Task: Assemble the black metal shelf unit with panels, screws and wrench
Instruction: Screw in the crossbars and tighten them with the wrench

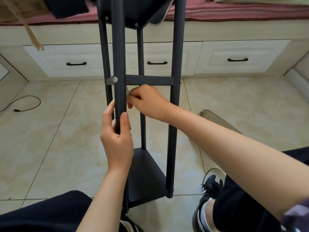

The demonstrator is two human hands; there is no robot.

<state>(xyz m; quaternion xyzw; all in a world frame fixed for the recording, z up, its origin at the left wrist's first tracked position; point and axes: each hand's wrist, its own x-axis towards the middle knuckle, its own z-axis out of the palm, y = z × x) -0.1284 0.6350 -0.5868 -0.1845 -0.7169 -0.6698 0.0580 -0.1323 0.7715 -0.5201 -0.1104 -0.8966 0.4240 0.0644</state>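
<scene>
The black metal shelf unit [173, 101] is standing on the tiled floor [242, 106] between the person's knees, and it is reaching up past the top of the view, in front of a low cream cabinet [217, 57] with three black drawer handles. Its four round posts are joining a dark bottom panel [147, 178] near the shoes and a middle panel [149, 80] that is showing only its thin front edge. The left hand [117, 139] is gripping the nearest post [119, 64], with the fingers and thumb curled around it below the middle panel. The right hand [147, 101] is sitting just under that panel, behind the same post, and it is pinching a small silver wrench [128, 91] whose tip is pointing up toward the panel corner. A silver screw [115, 79] is sitting in the post at this level. A black cable [28, 104] is lying on the floor at the left.
</scene>
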